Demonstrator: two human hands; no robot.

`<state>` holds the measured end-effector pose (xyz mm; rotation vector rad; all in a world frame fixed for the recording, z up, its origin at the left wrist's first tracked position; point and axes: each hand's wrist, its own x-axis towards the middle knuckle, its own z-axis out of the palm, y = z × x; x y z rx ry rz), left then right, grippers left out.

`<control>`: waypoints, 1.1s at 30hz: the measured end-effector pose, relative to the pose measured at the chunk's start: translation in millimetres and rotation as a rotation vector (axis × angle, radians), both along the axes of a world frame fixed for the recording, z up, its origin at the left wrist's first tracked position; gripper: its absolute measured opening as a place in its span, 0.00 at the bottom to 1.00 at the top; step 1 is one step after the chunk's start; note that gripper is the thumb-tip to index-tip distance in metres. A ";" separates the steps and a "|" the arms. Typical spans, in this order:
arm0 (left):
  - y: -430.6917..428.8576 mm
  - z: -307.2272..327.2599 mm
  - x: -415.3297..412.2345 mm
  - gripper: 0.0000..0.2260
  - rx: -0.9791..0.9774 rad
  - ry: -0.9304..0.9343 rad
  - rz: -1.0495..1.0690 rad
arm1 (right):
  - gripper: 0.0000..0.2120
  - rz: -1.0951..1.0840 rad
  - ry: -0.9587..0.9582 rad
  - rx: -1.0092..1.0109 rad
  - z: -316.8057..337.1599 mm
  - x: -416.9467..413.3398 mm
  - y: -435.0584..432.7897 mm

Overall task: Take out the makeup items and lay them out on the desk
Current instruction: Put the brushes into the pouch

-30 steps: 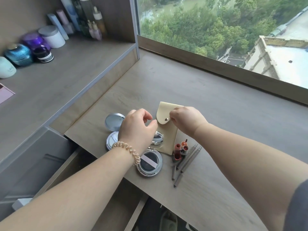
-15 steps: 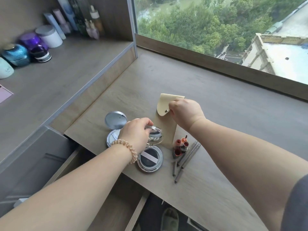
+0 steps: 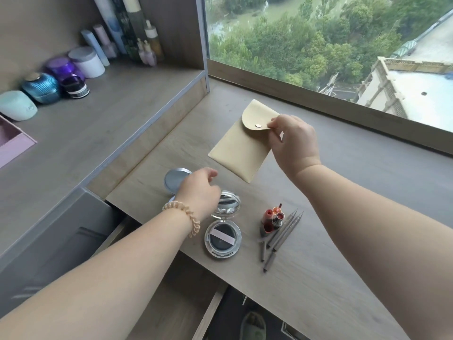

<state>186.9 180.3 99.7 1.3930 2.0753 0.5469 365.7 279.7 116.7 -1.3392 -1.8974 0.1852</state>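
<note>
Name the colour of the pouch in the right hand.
The pouch is pale beige; head view.

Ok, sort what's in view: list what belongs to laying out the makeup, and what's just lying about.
In the job: beige pouch, pinched by the right hand; open compact; round silver case; lip tints; liner pencils.
Lying about: shelf jars; bottles; pink box.

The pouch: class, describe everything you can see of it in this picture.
The pouch is a flat beige rectangle, soft like suede, with a rounded flap folded down and a small metal snap on it. It appears to lie slantwise on the desk. The right hand pinches its flap edge.
</note>
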 end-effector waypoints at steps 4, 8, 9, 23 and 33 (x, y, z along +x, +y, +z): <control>7.4 31.5 -9.8 0.12 0.125 -0.693 0.365 | 0.05 0.176 0.021 0.100 10.5 -5.6 -24.3; -2.8 67.3 -15.4 0.13 -0.086 -1.293 0.064 | 0.04 0.281 -0.019 0.186 14.9 -15.5 -54.2; -6.0 71.9 -14.9 0.13 -0.119 -1.251 -0.015 | 0.06 0.280 -0.033 0.192 17.5 -18.5 -59.9; -37.1 75.2 -34.6 0.12 -0.103 -0.895 -0.169 | 0.17 0.199 -0.030 0.120 35.0 -51.5 -97.6; -56.8 70.6 -68.3 0.19 -0.260 -0.924 -0.297 | 0.10 -0.091 0.967 -0.662 52.1 -45.1 -78.2</control>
